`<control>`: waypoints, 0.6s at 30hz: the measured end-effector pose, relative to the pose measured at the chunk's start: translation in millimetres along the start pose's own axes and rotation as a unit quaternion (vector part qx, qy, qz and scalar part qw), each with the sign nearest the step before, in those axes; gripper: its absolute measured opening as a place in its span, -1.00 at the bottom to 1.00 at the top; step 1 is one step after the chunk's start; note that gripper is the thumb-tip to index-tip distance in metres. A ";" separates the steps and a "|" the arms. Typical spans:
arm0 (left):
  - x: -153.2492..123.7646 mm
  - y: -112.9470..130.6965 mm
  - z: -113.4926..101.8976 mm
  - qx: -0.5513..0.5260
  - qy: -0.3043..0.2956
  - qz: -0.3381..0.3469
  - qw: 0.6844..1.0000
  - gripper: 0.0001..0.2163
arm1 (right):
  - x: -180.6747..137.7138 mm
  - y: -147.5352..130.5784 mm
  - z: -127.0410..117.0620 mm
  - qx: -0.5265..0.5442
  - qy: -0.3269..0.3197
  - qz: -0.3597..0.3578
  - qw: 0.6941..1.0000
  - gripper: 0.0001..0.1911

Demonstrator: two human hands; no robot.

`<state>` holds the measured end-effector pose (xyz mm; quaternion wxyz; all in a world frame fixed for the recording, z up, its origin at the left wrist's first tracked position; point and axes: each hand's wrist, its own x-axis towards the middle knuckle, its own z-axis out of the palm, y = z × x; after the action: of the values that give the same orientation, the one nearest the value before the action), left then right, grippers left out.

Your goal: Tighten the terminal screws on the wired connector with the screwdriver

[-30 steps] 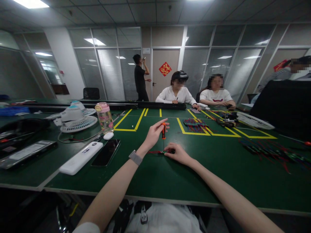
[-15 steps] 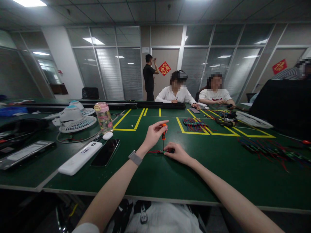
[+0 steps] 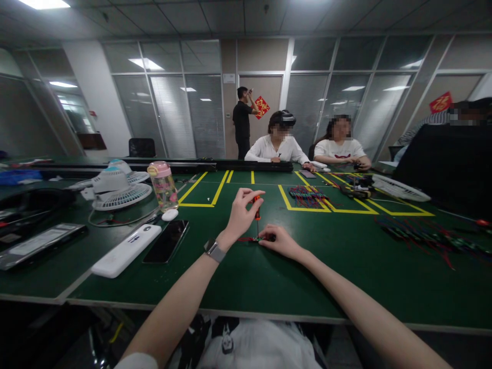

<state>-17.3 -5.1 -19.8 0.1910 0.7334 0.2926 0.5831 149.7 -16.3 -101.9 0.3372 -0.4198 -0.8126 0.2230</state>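
An orange-and-black screwdriver (image 3: 257, 209) stands upright in the middle of the green table. My left hand (image 3: 242, 212), with a watch on its wrist, is closed around the handle. The blade points straight down onto a small wired circuit board (image 3: 255, 239) lying flat on the tabletop. My right hand (image 3: 282, 242) pinches the board's right end, and its fingers hide part of it. Red wires (image 3: 245, 239) run out from the board's left side. Where exactly the tip meets the board is too small to make out.
Left of my hands lie a black phone (image 3: 166, 241), a white power bank (image 3: 126, 251), a bottle (image 3: 163, 187) and a white fan (image 3: 122, 189). Wired boards lie in a bundle (image 3: 309, 197) inside yellow tape and in another pile (image 3: 434, 238) at right. Co-workers (image 3: 277, 146) sit opposite.
My left fingers have shifted on the screwdriver handle, the index finger now more bent. The board and my right hand stay in place. The standing person behind has moved slightly right.
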 end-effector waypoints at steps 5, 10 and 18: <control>1.8 0.0 0.4 -0.139 -0.072 -0.066 0.985 -0.72 | 0.0 -0.9 -0.7 -0.003 -0.002 -0.001 1.000 -0.88; 1.3 -1.2 0.4 -0.086 -0.029 -0.045 0.995 -0.77 | -0.2 -1.0 -1.4 -0.010 -0.004 -0.004 1.000 -0.87; 0.6 -3.7 1.3 -0.104 -0.038 -0.046 0.993 -0.73 | 0.1 3.3 -0.1 -0.011 -0.007 -0.011 1.000 -0.85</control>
<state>-16.7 -1.9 -22.0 0.3038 0.7171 0.2564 0.5724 151.5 -14.4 -104.0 0.3294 -0.4131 -0.8217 0.2137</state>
